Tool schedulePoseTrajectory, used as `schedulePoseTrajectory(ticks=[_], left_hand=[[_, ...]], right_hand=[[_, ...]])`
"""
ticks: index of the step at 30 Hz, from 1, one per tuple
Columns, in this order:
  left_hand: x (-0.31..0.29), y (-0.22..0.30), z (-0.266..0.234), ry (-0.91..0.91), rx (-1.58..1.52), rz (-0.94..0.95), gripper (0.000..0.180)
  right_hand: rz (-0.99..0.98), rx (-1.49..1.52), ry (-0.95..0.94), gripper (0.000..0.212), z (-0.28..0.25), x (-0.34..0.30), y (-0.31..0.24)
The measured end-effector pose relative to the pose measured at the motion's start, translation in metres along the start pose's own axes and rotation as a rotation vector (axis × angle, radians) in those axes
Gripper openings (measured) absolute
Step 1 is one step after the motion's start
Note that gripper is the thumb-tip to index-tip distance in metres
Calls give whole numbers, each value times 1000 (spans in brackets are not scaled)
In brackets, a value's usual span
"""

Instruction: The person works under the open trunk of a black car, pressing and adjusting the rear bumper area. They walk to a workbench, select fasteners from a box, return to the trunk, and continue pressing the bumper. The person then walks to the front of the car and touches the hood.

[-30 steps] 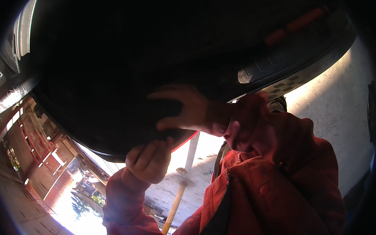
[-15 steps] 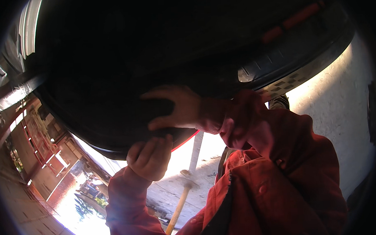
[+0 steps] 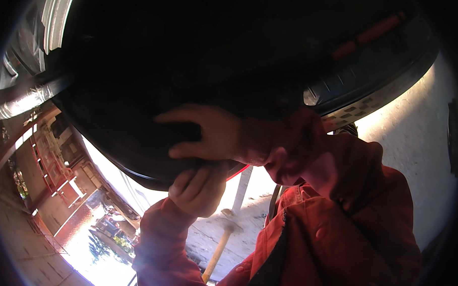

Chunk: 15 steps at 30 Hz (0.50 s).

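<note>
A large dark panel with a curved, glossy rim [image 3: 134, 177] fills the upper part of the head view; its inner surface is mostly lost in shadow. My left hand [image 3: 199, 192] is closed at the panel's lower edge, fingers curled over the rim. Just above it, my right hand [image 3: 208, 131] lies against the dark inner side, thumb and fingers spread apart in a C shape. Nothing shows between them. A thin red strip [image 3: 238, 170] runs along the edge to the right of my left hand.
Below the panel, a wooden-handled tool [image 3: 217, 252] stands by a pale floor [image 3: 251, 213]. To the right the panel ends in a checkered strip [image 3: 351, 111]. At left are a shiny wrapped bar [image 3: 28, 102] and a red metal frame [image 3: 46, 169].
The panel has shifted slightly right in view, and my left hand with it. My right hand has slid a little left along the panel, so the two hands now overlap more.
</note>
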<state>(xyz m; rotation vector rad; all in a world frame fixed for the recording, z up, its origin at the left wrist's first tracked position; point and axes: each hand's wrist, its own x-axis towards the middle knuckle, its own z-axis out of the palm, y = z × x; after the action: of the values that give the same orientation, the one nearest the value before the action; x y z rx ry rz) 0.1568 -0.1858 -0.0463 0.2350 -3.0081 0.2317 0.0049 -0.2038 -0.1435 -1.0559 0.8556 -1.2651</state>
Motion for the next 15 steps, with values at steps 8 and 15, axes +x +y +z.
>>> schedulePoseTrajectory(ticks=[8, 15], left_hand=[[3, 4, 3, 6, 74, -72, 19], [9, 8, -2, 101, 101, -183, 19]], right_hand=[[-54, -15, -29, 67, 2, 15, -16], [-127, 309, -38, 67, 17, 26, -17]])
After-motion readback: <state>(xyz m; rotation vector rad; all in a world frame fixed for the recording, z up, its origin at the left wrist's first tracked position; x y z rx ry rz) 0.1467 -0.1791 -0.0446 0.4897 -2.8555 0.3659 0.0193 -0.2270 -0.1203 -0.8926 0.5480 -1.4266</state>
